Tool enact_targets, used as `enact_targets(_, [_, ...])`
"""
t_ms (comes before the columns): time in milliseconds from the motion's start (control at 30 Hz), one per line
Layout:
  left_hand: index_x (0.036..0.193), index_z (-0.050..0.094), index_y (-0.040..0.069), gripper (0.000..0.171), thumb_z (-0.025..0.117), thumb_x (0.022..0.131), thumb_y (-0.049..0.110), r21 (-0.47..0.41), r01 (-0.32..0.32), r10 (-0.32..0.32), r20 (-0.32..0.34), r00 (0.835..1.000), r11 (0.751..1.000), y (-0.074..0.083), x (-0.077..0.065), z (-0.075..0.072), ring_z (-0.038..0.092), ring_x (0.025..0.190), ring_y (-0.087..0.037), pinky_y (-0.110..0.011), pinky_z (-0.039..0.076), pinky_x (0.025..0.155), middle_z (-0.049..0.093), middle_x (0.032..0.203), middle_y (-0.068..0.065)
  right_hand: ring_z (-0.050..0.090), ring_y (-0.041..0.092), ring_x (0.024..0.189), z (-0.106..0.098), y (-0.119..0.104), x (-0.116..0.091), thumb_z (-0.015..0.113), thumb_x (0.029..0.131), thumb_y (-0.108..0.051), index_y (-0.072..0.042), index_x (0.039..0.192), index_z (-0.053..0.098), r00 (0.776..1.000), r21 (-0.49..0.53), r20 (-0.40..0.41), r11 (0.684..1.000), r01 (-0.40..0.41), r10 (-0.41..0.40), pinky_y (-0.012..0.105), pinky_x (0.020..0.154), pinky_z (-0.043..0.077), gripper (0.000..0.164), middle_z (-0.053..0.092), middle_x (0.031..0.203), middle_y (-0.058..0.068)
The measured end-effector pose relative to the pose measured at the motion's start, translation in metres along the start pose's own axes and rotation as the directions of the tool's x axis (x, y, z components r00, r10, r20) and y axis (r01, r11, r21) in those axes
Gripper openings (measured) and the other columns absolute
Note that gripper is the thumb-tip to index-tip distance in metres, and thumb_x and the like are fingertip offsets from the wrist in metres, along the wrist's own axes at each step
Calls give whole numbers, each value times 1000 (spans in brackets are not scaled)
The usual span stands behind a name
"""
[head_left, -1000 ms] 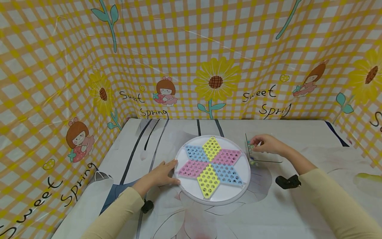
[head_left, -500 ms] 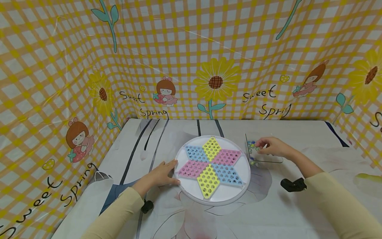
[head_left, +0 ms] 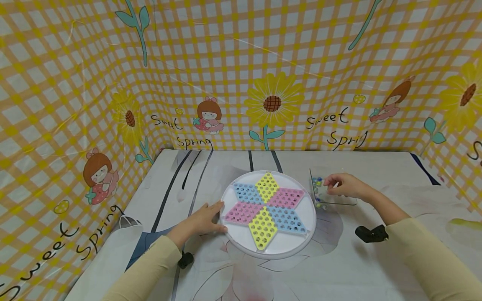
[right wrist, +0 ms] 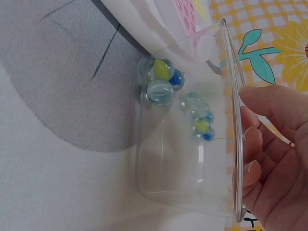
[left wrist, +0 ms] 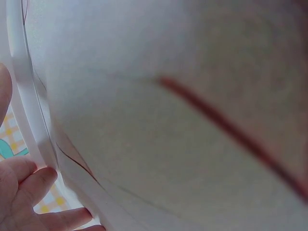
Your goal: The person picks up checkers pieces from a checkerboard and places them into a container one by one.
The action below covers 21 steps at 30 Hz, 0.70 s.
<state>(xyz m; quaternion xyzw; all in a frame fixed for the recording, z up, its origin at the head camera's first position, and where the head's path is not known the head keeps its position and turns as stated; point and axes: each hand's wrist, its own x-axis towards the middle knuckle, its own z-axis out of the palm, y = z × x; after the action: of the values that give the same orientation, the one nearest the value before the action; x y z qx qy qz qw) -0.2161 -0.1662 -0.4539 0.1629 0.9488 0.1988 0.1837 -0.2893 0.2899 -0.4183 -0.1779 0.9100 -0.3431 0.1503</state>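
My left hand (head_left: 203, 218) rests at the left edge of a round white Chinese checkers board (head_left: 241, 242), fingers spread and touching the rim. The board carries a six-pointed star (head_left: 263, 228) of yellow, pink and blue areas with holes. My right hand (head_left: 345, 186) is over a clear plastic box (head_left: 339, 203) to the right of the board. Its fingers are bent and the thumb is near them at the box's rim in the right wrist view; whether they pinch anything is hidden. Several glass marbles (right wrist: 160, 91) with coloured swirls lie on the box's bottom.
A white tablecloth (head_left: 226, 276) with grey and pink print covers the table. Yellow checked cloth (head_left: 233, 54) hangs behind and at the sides. A white strap-like loop (head_left: 129, 221) lies at the left edge. Black wrist cameras (head_left: 370, 234) hang under both wrists.
The right hand has drawn back a little to the right over the box, uncovering marbles at its left side. The left hand and the board have not moved.
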Motion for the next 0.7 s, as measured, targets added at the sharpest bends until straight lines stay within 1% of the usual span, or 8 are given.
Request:
enact_targets(200, [146,23,13,91,66,76,52,1,2,-2,4,1000,1000,0,1,-1,14,134,-47,-58,20,106,20,152,-6,47,13,66,-2,0,-1,61,86,-10,5,108,55,1000,8,-6,1000,-14,14,24,51,42,28,55,88,8])
enact_targets(367, [147,21,14,91,65,77,53,10,8,-8,10,1000,1000,0,1,-1,13,135,-46,-58,20,106,19,152,-4,47,15,71,-6,-6,-5,60,87,-16,4,112,53,998,-10,-47,1000,-29,29,27,55,45,33,54,92,9])
enact_targets(467, [147,20,12,92,65,77,52,13,-4,4,5,1000,1000,-2,0,0,14,134,-48,-58,20,106,19,152,-6,48,16,75,-10,-11,-11,59,89,-21,3,114,54,994,-24,-111,999,-22,19,27,58,46,35,56,95,12])
enact_targets(533, [147,19,9,94,65,77,53,17,-19,20,-8,1000,1000,-4,0,1,15,134,-48,-57,20,107,19,152,-8,50,17,78,-13,-14,-15,58,90,-24,2,115,54,986,-52,-165,999,-12,4,26,61,46,36,57,98,14])
enact_targets(600, [147,17,7,95,64,78,52,21,-35,36,-33,999,999,-7,-1,0,15,134,-47,-56,19,108,18,152,-11,52,22,83,-16,-17,-21,56,92,-25,3,116,54,975,-84,-223,996,-6,-13,27,64,46,37,58,101,18])
enact_targets(700, [147,14,4,95,63,80,50,39,-39,42,-89,995,998,-11,-4,-4,14,135,-44,-54,16,109,16,152,-15,54,31,90,-19,-18,-30,53,93,-26,5,118,53,950,-143,-307,990,7,-51,34,68,47,39,58,106,23])
